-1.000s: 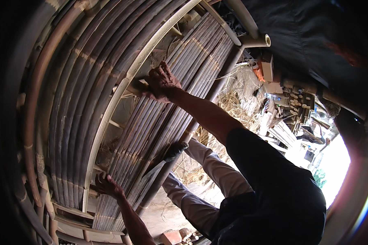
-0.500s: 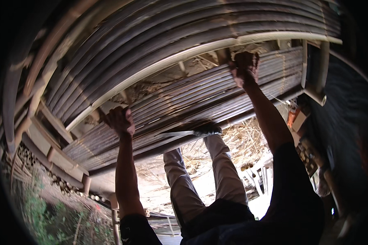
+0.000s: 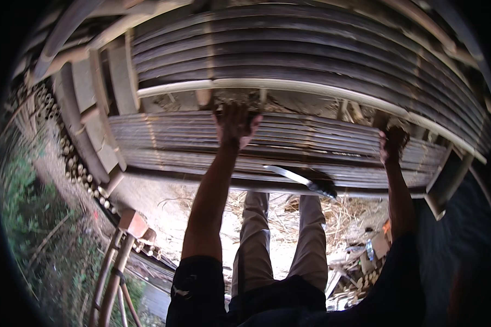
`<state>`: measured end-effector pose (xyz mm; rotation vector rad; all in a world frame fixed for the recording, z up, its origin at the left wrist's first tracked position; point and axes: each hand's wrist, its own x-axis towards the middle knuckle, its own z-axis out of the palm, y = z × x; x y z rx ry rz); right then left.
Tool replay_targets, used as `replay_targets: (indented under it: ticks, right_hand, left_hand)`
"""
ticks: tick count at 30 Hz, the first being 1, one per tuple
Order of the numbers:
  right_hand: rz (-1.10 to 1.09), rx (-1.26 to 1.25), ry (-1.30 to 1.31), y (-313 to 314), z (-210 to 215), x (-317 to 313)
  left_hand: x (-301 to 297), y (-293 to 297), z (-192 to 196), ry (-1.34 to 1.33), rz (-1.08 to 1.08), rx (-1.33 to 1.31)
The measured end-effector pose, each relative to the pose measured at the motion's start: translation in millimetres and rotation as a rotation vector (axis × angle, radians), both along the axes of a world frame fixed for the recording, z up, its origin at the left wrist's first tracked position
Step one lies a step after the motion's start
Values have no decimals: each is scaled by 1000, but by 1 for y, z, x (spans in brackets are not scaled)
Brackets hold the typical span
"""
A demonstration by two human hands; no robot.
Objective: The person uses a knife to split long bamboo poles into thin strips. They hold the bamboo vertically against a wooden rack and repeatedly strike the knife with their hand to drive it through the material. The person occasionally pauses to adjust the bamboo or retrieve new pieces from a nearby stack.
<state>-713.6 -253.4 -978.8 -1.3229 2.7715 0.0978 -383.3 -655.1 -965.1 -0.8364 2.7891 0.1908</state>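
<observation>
**A:** Two hands up on the bamboo slat panel [image 3: 289, 144]. Left hand [image 3: 235, 124] sits at the panel's upper edge, fingers curled over it, clenched on the slats. Right hand [image 3: 392, 143] is further along the same edge, also wrapped onto the slats, though it's in shadow, so finger detail is poor.

**B:** Anything else in either grip?

**A:** Nothing visible. Both grasp only the panel.

**B:** Panel orientation?

**A:** Long axis runs left to right across the view, slats parallel to it. Fisheye bows it, right end dropping lower. Thin cross-ties run across the slats at intervals.

**B:** Where is it relative to the rest?

**A:** Directly in front of the person, above their legs. Beyond its upper edge there's a gap, then a pale bamboo pole [image 3: 311, 88] edging a second, larger slatted surface [image 3: 311, 49] with the same run.

**B:** Loose items?

**A:** Knife [image 3: 302, 180] lies on the panel's lower slats between the two arms, pale blade pointing left, dark handle right, apart from both hands. Dry straw [image 3: 338, 215] on the ground underneath.
</observation>
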Motion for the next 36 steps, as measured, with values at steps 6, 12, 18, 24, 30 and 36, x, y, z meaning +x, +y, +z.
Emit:
replay_targets:
  ticks: [6,12,18,24,30,36]
  right_hand:
    - [-189,284,-113,-18,38,35]
    - [-338,-173,-273,-67,100,187]
    - [-262,9,-576,-95,167,319]
    - [-284,186,-638,-97,167,280]
    - [-363,53,-691,-64,212,293]
    - [-823,-26,-882,5,277,398]
  left_hand:
    - [19,-15,37,-77,87,186]
    - [31,-27,54,-19,121,277]
    - [20,-33,83,-16,119,335]
    - [4,-35,113,112,103,233]
    - [-21,-64,148,197,-8,114]
    - [-48,-79,163,129,-101,130]
